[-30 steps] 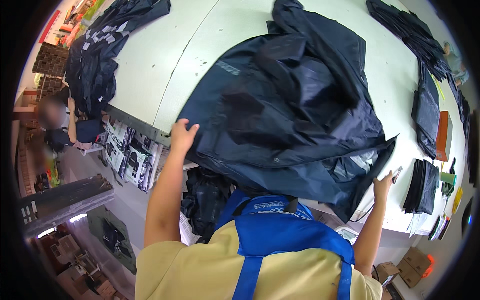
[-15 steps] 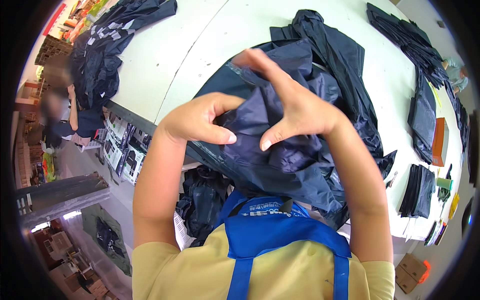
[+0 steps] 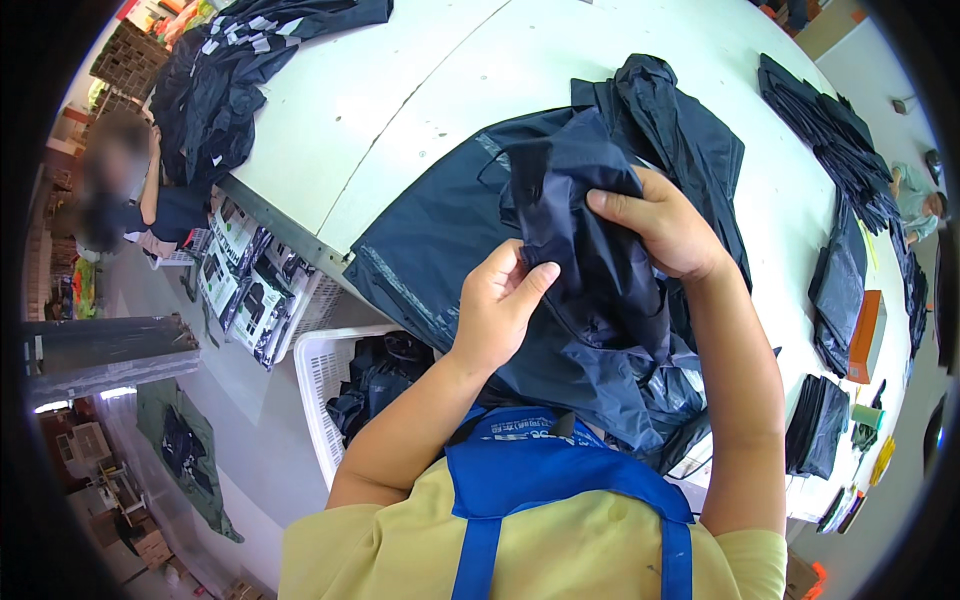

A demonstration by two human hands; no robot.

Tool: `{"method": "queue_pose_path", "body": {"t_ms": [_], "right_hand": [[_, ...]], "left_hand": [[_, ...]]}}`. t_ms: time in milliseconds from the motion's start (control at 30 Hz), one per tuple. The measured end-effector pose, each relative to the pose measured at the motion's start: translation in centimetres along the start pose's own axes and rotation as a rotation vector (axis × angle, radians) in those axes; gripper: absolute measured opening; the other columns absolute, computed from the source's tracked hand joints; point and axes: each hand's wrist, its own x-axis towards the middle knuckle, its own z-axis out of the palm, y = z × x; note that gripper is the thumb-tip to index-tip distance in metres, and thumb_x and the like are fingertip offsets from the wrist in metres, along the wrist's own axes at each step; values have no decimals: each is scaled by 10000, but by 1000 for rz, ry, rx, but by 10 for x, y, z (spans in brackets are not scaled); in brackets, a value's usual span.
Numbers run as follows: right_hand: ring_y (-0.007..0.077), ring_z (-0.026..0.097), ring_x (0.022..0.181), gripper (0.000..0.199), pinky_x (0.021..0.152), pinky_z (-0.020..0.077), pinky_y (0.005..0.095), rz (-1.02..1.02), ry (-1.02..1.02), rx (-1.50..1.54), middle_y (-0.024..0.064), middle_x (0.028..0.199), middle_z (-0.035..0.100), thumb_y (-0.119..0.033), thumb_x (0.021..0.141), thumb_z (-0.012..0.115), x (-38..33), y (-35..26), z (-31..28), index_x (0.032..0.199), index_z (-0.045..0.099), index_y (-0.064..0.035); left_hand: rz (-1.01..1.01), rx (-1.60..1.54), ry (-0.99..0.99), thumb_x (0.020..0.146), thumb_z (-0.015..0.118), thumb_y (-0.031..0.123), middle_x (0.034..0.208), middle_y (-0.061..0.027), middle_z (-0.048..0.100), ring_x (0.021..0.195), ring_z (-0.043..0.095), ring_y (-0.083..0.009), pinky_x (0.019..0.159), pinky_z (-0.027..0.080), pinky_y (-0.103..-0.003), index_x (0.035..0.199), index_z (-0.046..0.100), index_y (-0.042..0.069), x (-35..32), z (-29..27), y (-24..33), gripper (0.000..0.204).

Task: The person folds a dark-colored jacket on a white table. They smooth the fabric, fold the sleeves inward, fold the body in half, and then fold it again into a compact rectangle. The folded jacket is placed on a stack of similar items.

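Note:
A dark navy garment (image 3: 450,215) of thin, shiny fabric lies spread over the near part of the white table (image 3: 400,130). Its bunched upper part is lifted between my hands. My left hand (image 3: 505,310) pinches the fabric's left edge between thumb and fingers. On the other side my right hand (image 3: 665,225) grips a fold, the thumb on top and the fingers partly hidden by cloth. Behind my right hand lies another dark garment (image 3: 690,115), crumpled. The near end of the fabric hangs down by my blue apron (image 3: 560,470).
A white plastic basket (image 3: 316,400) with dark cloth stands below the table's near left edge, beside packaged goods (image 3: 262,320). Dark garments (image 3: 205,130) lie far left near a co-worker (image 3: 140,210). At right are folded garments (image 3: 822,430), an orange box (image 3: 865,335) and a green spool (image 3: 866,415).
My left hand has moved right and lower, my right hand slightly right. The fabric between them is now raised and gripped at its edges. More of the basket shows.

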Motion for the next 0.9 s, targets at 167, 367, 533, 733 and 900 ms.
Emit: {"method": "queue_pose_path", "body": {"t_ms": [167, 367, 533, 733, 900], "right_hand": [[112, 600, 851, 393, 822, 483, 251, -26, -93, 75, 73, 968, 660, -191, 816, 707, -5, 8, -2, 1096, 596, 61], [93, 526, 905, 246, 823, 430, 263, 16, -175, -318, 16, 958, 616, -91, 824, 672, 4, 30, 15, 1048, 614, -6], [165, 618, 912, 321, 833, 504, 292, 156, 205, 302, 104, 1059, 622, -101, 928, 545, 17, 72, 17, 1220, 495, 21], [182, 622, 883, 382, 855, 494, 331, 255, 14, 350, 78, 1017, 643, -33, 801, 681, 29, 94, 28, 1158, 546, 1], [157, 608, 847, 301, 814, 489, 305, 362, -78, 121, 70, 960, 646, -63, 819, 671, 39, 112, 62, 1102, 592, 3]], "left_hand": [[-49, 48, -52, 914, 612, 83, 871, -4, 624, 787, 548, -59, 737, 450, -213, 1055, 617, -8, -7, -1, 10, 167], [-97, 475, -22, 846, 665, 101, 947, -117, 659, 848, 633, -180, 767, 497, -303, 1144, 547, 7, -31, -42, -14, 334], [-263, 836, 570, 780, 698, 57, 1173, -126, 475, 990, 508, -193, 808, 486, -304, 1279, 446, 21, -77, -148, -90, 560], [-369, 661, 627, 789, 665, 4, 998, -84, 524, 768, 552, -148, 678, 489, -257, 1257, 440, -22, -89, -194, -117, 519], [-561, 275, 566, 841, 640, 62, 748, -27, 538, 582, 521, -97, 516, 424, -218, 1033, 537, 5, -68, -200, -88, 225]]}}
